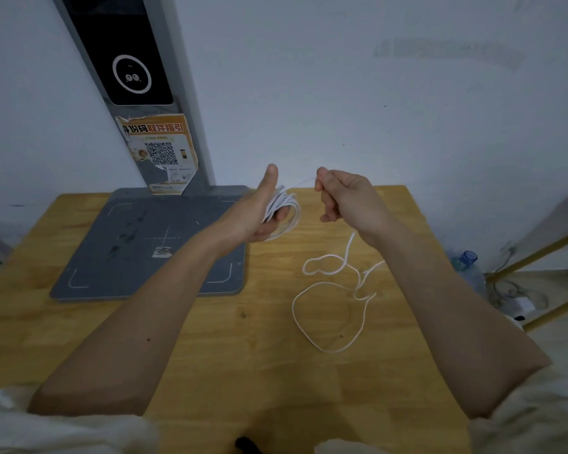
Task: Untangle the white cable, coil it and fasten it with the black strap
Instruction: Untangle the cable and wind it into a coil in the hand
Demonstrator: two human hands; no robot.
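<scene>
Bare wooden table [210, 355] between the forearms, room to pass; loose white cable [328, 309] loops sprawl right (snag risk), grey base plate [138, 250] blocks far left.

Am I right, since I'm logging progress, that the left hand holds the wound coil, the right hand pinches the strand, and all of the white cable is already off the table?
Not quite. The head view shows the left hand holding the coil and the right hand pinching the strand, but loose loops of white cable lie on the wooden table.
</scene>
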